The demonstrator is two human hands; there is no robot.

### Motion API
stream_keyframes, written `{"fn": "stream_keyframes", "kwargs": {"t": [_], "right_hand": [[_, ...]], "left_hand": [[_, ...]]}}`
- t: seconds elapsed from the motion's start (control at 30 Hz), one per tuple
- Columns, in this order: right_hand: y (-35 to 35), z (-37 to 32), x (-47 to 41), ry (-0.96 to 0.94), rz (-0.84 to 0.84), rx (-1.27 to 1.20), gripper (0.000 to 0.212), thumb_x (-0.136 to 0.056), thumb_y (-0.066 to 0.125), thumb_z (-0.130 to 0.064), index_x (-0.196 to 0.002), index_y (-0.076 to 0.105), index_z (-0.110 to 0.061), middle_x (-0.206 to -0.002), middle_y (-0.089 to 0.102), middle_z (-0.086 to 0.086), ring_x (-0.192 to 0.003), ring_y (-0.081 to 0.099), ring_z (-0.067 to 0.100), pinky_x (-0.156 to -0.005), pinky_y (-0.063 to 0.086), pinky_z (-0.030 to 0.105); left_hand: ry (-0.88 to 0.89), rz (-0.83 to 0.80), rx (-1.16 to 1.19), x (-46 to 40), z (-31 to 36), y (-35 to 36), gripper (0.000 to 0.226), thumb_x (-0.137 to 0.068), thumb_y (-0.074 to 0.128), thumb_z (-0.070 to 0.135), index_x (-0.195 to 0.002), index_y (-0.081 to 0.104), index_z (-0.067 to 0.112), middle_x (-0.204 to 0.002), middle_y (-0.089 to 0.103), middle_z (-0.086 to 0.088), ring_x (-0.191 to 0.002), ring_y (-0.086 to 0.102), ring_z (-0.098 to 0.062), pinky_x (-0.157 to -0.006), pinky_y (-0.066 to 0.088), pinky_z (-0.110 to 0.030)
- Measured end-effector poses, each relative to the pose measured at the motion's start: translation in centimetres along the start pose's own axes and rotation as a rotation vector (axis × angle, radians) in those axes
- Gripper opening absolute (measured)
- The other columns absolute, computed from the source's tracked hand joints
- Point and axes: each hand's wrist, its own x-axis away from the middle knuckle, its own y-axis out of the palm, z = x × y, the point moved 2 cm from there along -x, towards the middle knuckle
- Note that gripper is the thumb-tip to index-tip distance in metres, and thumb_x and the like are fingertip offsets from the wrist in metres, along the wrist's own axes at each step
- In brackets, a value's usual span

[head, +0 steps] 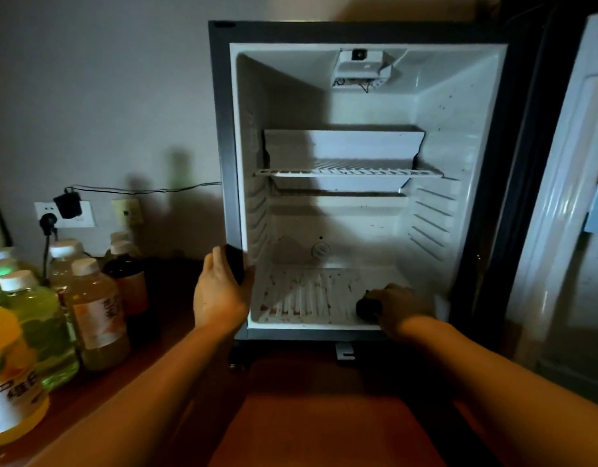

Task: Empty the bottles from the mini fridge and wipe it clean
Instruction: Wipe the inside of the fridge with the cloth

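The mini fridge [358,35] stands open on the wooden surface, with no bottles on its wire shelf [348,172]. Its ribbed white floor [311,294] carries reddish-brown stains. My left hand [220,291] grips the fridge's left front frame near the bottom, thumb outside and fingers wrapped round the edge. My right hand [400,306] rests on the floor at the right front corner and holds a small dark wad [367,308]; whether it is a cloth or a sponge I cannot tell. Several drink bottles [95,308] stand together to the left of the fridge.
The fridge door [570,197] hangs open at the right. A wall socket [65,214] with plugs and a cable sits behind the bottles. A yellow-capped juice bottle [8,375] stands nearest at the left edge. Dark specks dot the fridge's right inner wall [452,106].
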Motion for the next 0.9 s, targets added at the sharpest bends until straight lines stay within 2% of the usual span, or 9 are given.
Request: {"fn": "stream_keyframes", "kwargs": {"t": [0.1,0.23,0.33,0.4,0.43,0.57,0.67,0.77,0.9], "right_hand": [[0.6,0.0,-1.4,-0.060,-0.025,-0.002,0.036,-0.090,0.052,-0.023,-0.124,0.057,-0.036,-0.124,0.054,0.005,-0.109,0.054,0.030,-0.093,0.048,0.038],[1.0,-0.1,-3.3,-0.093,0.005,-0.043,0.033,-0.091,0.049,-0.015,-0.120,0.060,-0.026,-0.118,0.060,0.003,-0.106,0.053,0.026,-0.086,0.048,0.035],[1.2,0.1,-4.6,-0.096,0.063,-0.093,0.018,-0.094,0.051,-0.027,-0.104,0.065,-0.022,-0.110,0.063,0.009,-0.104,0.056,0.029,-0.082,0.047,0.033],[1.4,0.5,-5.9,-0.067,0.079,-0.175,0.017,-0.093,0.051,-0.035,-0.089,0.061,-0.022,-0.103,0.062,0.011,-0.098,0.058,0.032,-0.078,0.044,0.032],[1.5,0.6,-6.5,-0.054,0.072,-0.195,0.019,-0.093,0.051,-0.036,-0.088,0.060,-0.020,-0.102,0.061,0.011,-0.097,0.058,0.032,-0.078,0.045,0.033],[2.5,0.3,-8.9,-0.029,0.103,-0.165,0.015,-0.096,0.049,-0.026,-0.100,0.062,-0.020,-0.110,0.059,0.010,-0.099,0.057,0.031,-0.086,0.049,0.037],[3.1,0.1,-9.7,-0.027,0.113,-0.118,0.017,-0.094,0.047,-0.022,-0.103,0.061,-0.022,-0.111,0.060,0.009,-0.100,0.057,0.031,-0.085,0.050,0.039],[3.2,0.3,-9.6,-0.035,0.090,-0.060,0.027,-0.092,0.045,-0.024,-0.114,0.060,-0.027,-0.115,0.059,0.010,-0.101,0.058,0.032,-0.084,0.051,0.039],[2.7,-0.5,-7.7,-0.139,0.060,0.007,0.037,-0.089,0.036,-0.031,-0.120,0.054,-0.038,-0.115,0.059,0.006,-0.098,0.056,0.030,-0.081,0.051,0.037]], "left_hand": [[0.058,0.074,0.021,0.4,-0.6,0.5,0.050,-0.088,0.061,0.042,-0.120,0.045,0.007,-0.114,0.052,-0.009,-0.098,0.056,-0.025,-0.074,0.041,-0.028],[0.117,0.161,0.056,0.6,-1.4,1.5,0.039,-0.086,0.063,0.041,-0.106,0.044,0.013,-0.102,0.049,0.001,-0.086,0.047,-0.011,-0.072,0.046,-0.029],[0.125,0.201,0.064,0.5,-1.8,2.3,0.039,-0.086,0.065,0.037,-0.107,0.045,0.011,-0.102,0.052,-0.004,-0.089,0.053,-0.018,-0.073,0.050,-0.033],[0.133,0.209,0.057,0.4,-2.1,2.7,0.041,-0.085,0.064,0.035,-0.108,0.046,0.007,-0.102,0.053,-0.009,-0.091,0.054,-0.024,-0.074,0.050,-0.037],[0.144,0.211,0.049,0.3,-2.1,2.8,0.041,-0.085,0.064,0.036,-0.107,0.046,0.005,-0.102,0.052,-0.010,-0.090,0.054,-0.025,-0.074,0.051,-0.038],[0.141,0.208,0.032,0.1,-2.4,2.9,0.040,-0.086,0.062,0.036,-0.107,0.048,0.004,-0.099,0.052,-0.010,-0.089,0.053,-0.024,-0.074,0.051,-0.037],[0.172,0.220,0.031,0.2,-2.3,2.8,0.039,-0.086,0.063,0.033,-0.104,0.050,0.001,-0.096,0.053,-0.012,-0.087,0.054,-0.026,-0.072,0.049,-0.036],[0.165,0.190,0.051,0.1,-2.2,2.5,0.041,-0.085,0.063,0.036,-0.106,0.050,0.003,-0.099,0.054,-0.010,-0.089,0.056,-0.025,-0.074,0.052,-0.040],[0.125,0.162,0.080,0.3,-1.9,1.6,0.041,-0.084,0.068,0.038,-0.109,0.049,0.010,-0.106,0.056,-0.004,-0.095,0.057,-0.022,-0.077,0.051,-0.034]]}}
